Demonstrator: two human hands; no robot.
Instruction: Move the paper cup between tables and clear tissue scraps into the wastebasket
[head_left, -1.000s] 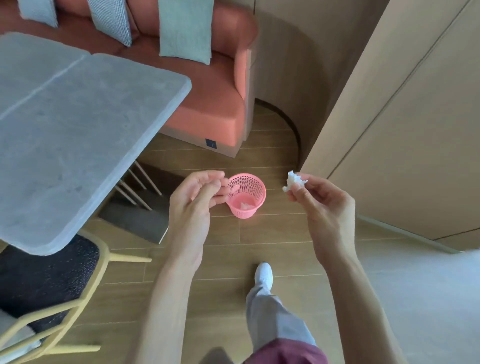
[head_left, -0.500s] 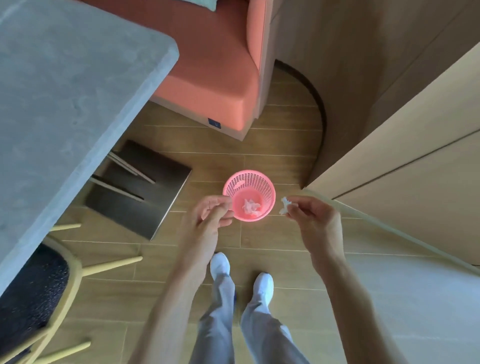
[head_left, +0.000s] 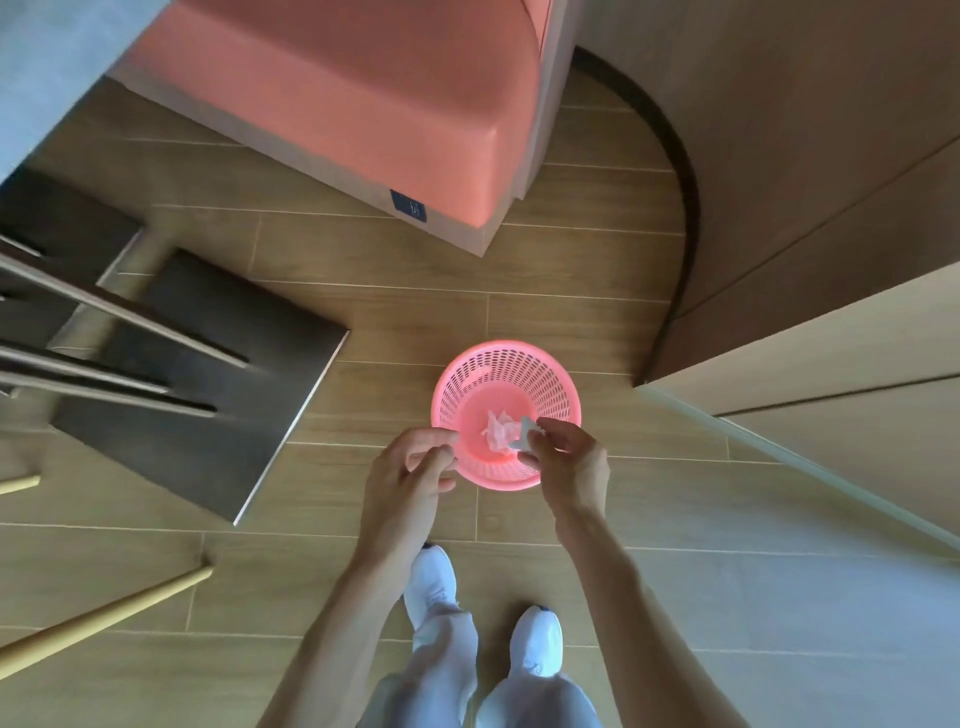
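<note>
**Tissue scrap held over the pink wastebasket**

The right hand (head_left: 569, 462) pinches a small white tissue scrap (head_left: 527, 435) between thumb and fingertips — the scrap sits above the near inner side of the pink wastebasket (head_left: 506, 364), inside its rim as seen from above. The left hand (head_left: 410, 475) hovers at the basket's left rim with its fingers curled loosely toward the thumb; nothing shows between them. A crumpled tissue (head_left: 500, 431) already lies on the basket's floor, just left of the held scrap.

The perforated basket stands upright on the wooden plank floor (head_left: 597, 270). Two white shoes (head_left: 535, 644) stand just below it. Beyond it is the corner of a coral sofa (head_left: 363, 93) — to the left, a dark metal table base (head_left: 208, 374) and pale wooden chair legs (head_left: 104, 618). No paper cup is in view.
</note>
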